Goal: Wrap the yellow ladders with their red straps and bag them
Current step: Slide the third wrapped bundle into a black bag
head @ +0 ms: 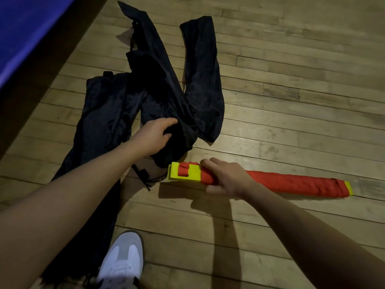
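Ladder bundle wrapped in red strap lies on floor; we see right hand curled around it near yellow end, left hand reaching forward, pinching black bag mouth beside it.

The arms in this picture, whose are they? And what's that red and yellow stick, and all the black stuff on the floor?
They belong to a person wearing a camera on their head, so you look down just as they do. The right hand grips a yellow ladder, folded up and wrapped in its red strap. The left hand grips a black bag by its near end, close to the ladder's tip. More black bags lie crumpled on the wooden floor. The white thing at the bottom is the person's shoe.
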The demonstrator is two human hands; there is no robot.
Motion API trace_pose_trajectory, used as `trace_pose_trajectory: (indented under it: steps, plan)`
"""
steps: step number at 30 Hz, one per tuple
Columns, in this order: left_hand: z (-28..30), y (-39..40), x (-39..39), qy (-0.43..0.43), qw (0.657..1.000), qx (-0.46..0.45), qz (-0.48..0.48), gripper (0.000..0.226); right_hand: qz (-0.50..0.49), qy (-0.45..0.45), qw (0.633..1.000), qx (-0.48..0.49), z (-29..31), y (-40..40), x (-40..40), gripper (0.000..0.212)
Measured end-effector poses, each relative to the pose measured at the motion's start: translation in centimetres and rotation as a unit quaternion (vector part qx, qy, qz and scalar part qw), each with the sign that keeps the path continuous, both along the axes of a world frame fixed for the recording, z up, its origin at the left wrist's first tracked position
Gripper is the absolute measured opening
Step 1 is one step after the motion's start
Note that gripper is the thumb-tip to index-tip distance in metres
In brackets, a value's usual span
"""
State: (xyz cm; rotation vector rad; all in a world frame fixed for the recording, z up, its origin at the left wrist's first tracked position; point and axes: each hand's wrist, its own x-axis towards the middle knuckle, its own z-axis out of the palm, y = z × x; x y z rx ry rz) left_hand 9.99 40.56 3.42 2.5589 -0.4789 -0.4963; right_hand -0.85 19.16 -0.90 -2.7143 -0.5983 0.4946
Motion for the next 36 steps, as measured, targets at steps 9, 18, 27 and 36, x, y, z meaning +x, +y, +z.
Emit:
trace_pose_trajectory:
  steps: [9, 18, 27, 36]
  plan:
    - [0.2, -0.9, -2.8, 0.007, 1.0, -0.011, 0.008, 0.036, -0.078, -0.038, 0.996, 0.0, 1.1, 0.6, 0.2, 0.065]
    - [-0.2, -2.8, -4.5, -0.05, 0.99, -0.068, 0.116, 0.048, -0.193, -0.023, 0.98, 0.031, -0.1, 3.2, 1.5, 0.061]
    - [-1.6, -6.5, -4.4, -0.005, 0.985, -0.082, 0.149, 0.023, -0.217, -0.006, 0.976, 0.025, -2.3, 3.4, 3.3, 0.052]
    - [-4.8, -7.3, -3.6, 0.031, 0.993, -0.026, 0.107, 0.03, -0.222, -0.049, 0.971, -0.068, -4.6, 2.6, 3.0, 0.054]
